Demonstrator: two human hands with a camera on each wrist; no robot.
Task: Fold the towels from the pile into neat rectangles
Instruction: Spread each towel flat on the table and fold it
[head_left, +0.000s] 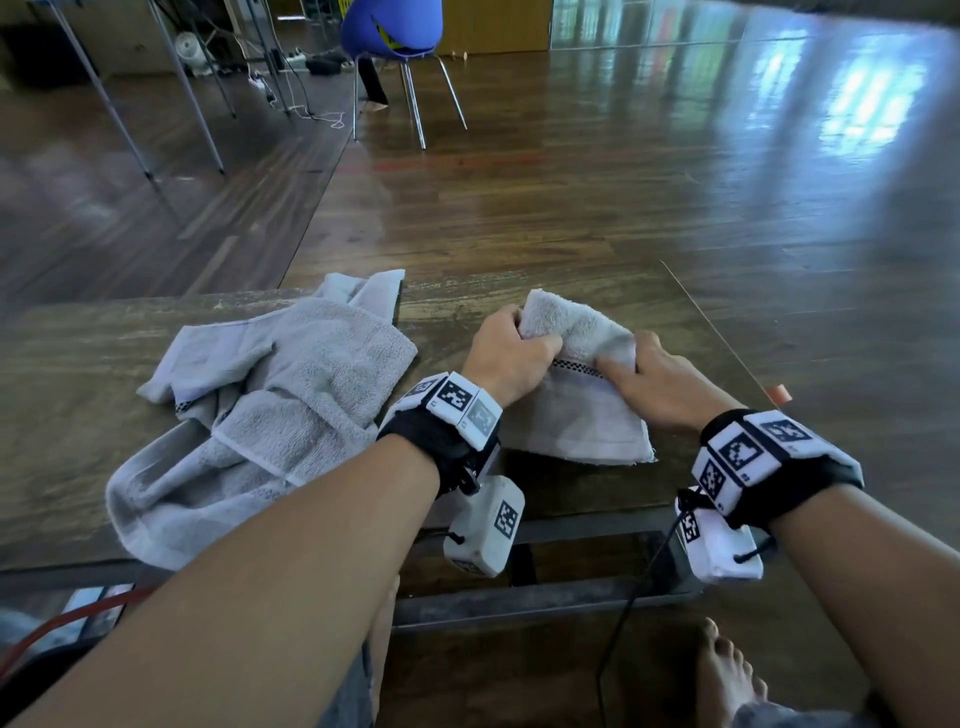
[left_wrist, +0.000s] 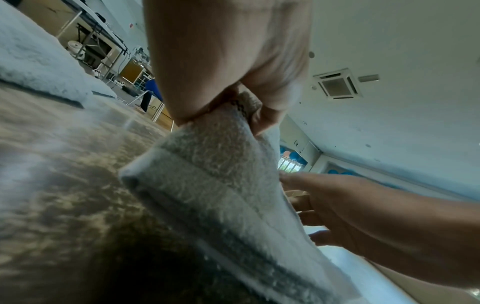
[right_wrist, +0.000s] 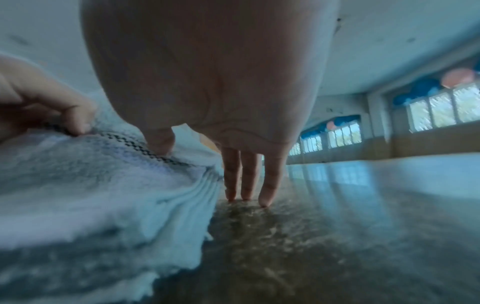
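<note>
A small grey towel (head_left: 571, 415) with a checkered band lies on the wooden table (head_left: 78, 364), its far part raised and bunched. My left hand (head_left: 511, 358) grips that bunched part, with fingers curled round it; the left wrist view shows the towel (left_wrist: 221, 185) hanging from this hand (left_wrist: 233, 61). My right hand (head_left: 660, 379) sits at the towel's right edge. Its thumb (right_wrist: 158, 142) presses on the checkered band, and its straight fingers (right_wrist: 269, 185) touch the table beside the towel (right_wrist: 91, 195). The pile of crumpled grey towels (head_left: 280, 395) lies to the left.
The table's far edge runs just beyond the towels, and its near edge is under my wrists. A blue chair (head_left: 392, 26) stands on the wooden floor far ahead. A small orange tag (head_left: 779, 393) sits at the table's right edge. A bare foot (head_left: 722, 675) and a black cable are below.
</note>
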